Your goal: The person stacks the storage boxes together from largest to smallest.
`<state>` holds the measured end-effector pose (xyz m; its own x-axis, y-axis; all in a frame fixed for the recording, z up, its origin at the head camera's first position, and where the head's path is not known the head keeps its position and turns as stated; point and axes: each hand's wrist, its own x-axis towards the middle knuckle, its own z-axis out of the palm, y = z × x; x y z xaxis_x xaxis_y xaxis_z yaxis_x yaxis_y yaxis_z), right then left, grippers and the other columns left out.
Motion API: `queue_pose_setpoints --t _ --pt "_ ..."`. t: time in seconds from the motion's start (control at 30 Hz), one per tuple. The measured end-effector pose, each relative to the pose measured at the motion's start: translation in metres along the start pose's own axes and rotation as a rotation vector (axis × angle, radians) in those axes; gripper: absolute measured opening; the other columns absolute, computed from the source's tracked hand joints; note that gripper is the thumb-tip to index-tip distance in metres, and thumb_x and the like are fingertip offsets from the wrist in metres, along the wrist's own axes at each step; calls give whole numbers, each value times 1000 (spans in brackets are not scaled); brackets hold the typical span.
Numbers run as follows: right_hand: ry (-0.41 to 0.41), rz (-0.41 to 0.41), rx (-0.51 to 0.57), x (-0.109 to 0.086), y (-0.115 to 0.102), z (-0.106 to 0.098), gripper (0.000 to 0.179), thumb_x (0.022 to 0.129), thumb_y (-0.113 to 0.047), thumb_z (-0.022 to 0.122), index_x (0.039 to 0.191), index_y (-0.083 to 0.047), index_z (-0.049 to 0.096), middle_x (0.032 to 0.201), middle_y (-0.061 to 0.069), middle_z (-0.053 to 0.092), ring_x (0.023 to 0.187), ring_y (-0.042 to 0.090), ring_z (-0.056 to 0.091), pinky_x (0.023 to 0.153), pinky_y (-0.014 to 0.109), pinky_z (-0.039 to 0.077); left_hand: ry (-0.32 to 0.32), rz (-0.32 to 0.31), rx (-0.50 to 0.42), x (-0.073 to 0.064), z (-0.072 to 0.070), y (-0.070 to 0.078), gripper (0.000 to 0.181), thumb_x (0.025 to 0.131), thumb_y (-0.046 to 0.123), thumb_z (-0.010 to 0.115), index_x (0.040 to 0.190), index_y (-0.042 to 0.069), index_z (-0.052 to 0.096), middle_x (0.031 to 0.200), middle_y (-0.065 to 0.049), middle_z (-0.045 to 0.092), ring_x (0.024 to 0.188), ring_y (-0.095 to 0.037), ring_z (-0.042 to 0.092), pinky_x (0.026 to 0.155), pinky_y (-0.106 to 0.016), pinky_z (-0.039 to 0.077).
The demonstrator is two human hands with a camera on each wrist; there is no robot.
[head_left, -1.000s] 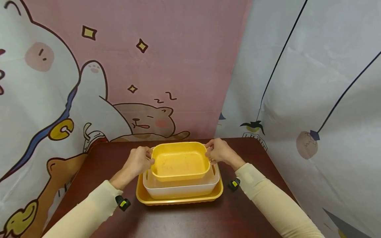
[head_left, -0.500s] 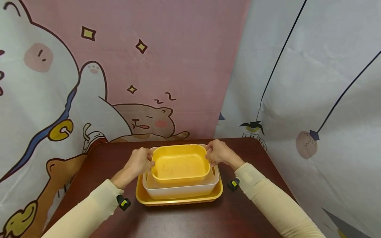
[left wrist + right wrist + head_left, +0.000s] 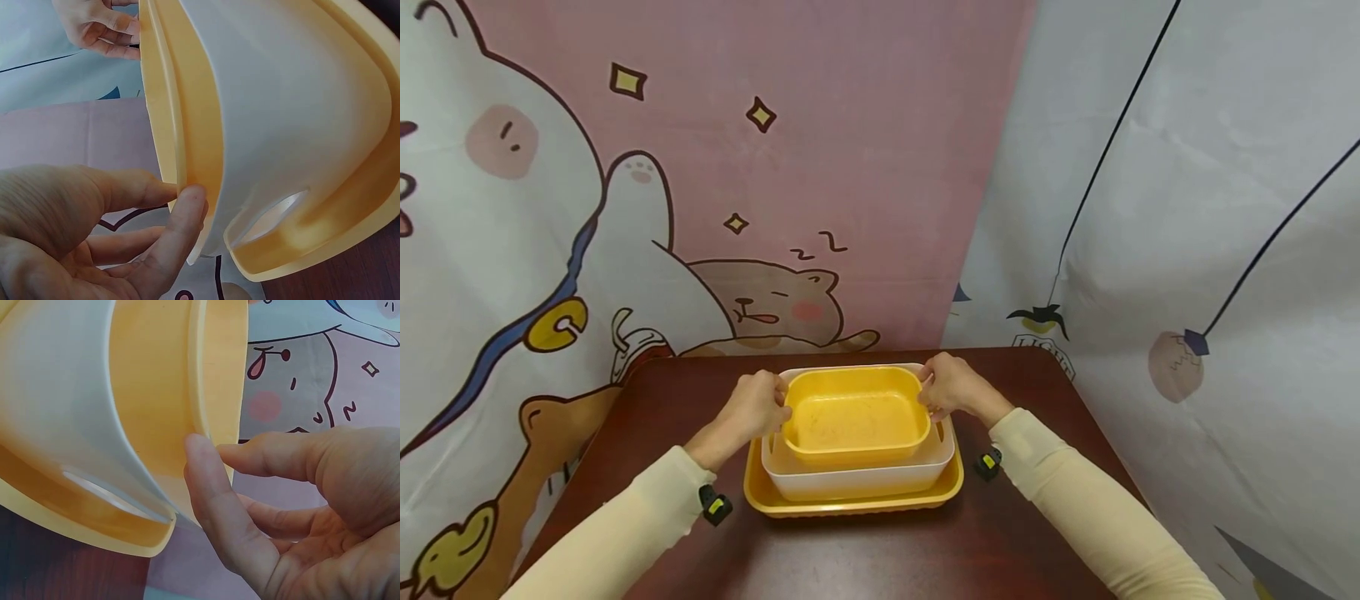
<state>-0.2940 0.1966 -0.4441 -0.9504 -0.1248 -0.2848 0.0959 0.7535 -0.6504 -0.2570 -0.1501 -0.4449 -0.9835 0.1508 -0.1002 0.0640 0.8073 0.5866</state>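
Observation:
A small yellow rectangular tray [image 3: 856,417] with rounded corners is held level by its two short ends. My left hand [image 3: 751,406] pinches the left rim between thumb and fingers; in the left wrist view the thumb [image 3: 187,206] presses on that edge. On the opposite end my right hand [image 3: 953,385] pinches the rim the same way, its thumb [image 3: 206,469] on the near side. Below it, partly inside, lies a white basket [image 3: 857,483] with oval handle slots. The basket stands in a larger yellow tray [image 3: 853,509], whose inside is mostly hidden.
The stack stands on a dark reddish-brown table [image 3: 857,554]. A cloth backdrop [image 3: 880,167] printed with cartoon animals hangs behind its far edge, and a pale sheet [image 3: 1225,250] hangs along the right side.
The small yellow tray has come down slightly into the white basket, with both hands keeping their grip on its ends. The basket and the larger tray have stayed put.

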Motion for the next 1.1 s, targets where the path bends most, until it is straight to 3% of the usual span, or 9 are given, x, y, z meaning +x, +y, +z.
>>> queue_pose_setpoints --t 0.17,0.33,0.53,0.63,0.8,1.0,1.1 --pt "-3 13 -3 0 -2 1 48 102 0 86 147 7 71 111 20 80 82 23 84 67 33 71 -9 -6 9 1 0 2 18 102 1 84 116 -7 75 93 -12 69 71 -17 77 61 -23 61" --pt "-13 27 -2 1 -3 -1 50 102 -2 87 148 7 71 113 20 80 83 24 84 68 34 72 -19 -18 14 2 -1 3 12 103 1 84 104 -3 73 92 -13 70 69 -17 78 61 -24 61" --pt "-38 28 -10 2 -4 -2 51 102 -4 88 149 7 71 116 20 80 85 25 83 70 36 72 -27 -31 16 5 1 3 16 102 2 85 114 -6 78 93 -13 71 69 -18 79 61 -23 62" --pt "-49 29 -21 2 -6 -2 52 102 -5 87 150 8 71 116 20 80 84 25 82 70 36 72 -32 -30 18 7 1 2 10 102 2 85 103 -4 77 81 -8 64 67 -21 80 56 -21 56" --pt "-59 32 -64 3 -8 -2 50 106 -12 85 150 8 70 119 21 79 79 25 81 71 35 72 -40 -30 13 7 3 4 28 101 2 85 81 4 65 69 -2 51 67 -24 80 53 -19 50" --pt "-70 23 -135 4 -12 -1 38 108 -19 84 136 6 77 115 19 81 75 25 82 70 33 72 -35 -30 18 5 2 7 35 102 1 84 76 6 61 68 -5 57 65 -23 79 53 -20 50" --pt "-78 18 -170 4 -15 0 28 111 -22 81 121 4 81 95 14 76 72 25 82 71 34 72 -44 -37 25 6 1 7 32 102 2 84 76 4 64 67 -7 63 62 -22 77 51 -20 50"
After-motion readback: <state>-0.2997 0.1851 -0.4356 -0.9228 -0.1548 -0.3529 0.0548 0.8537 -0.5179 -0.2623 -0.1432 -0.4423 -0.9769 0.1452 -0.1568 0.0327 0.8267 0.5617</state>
